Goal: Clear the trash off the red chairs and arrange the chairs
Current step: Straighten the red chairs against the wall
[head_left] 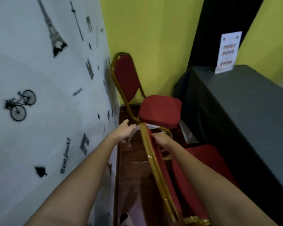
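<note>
Two red padded chairs with gold frames stand in a narrow corner. The far chair (160,110) is upright against the wall with nothing on its seat, and something white (151,126) pokes out under the seat's front edge. The backrest of the near chair (168,181) runs diagonally toward me, with its seat to the right. My right hand (162,142) grips the top of that backrest. My left hand (126,131) is just left of the gold frame, fingers pinched on a blurred clear plastic scrap (129,142) that hangs below it.
A table draped in black cloth (243,103) fills the right side and carries a standing printed card (227,53). A white sheet printed with a tower and a bicycle (39,79) closes the left. Behind is a yellow-green wall (153,38). Brown floor (134,176) shows between sheet and chairs.
</note>
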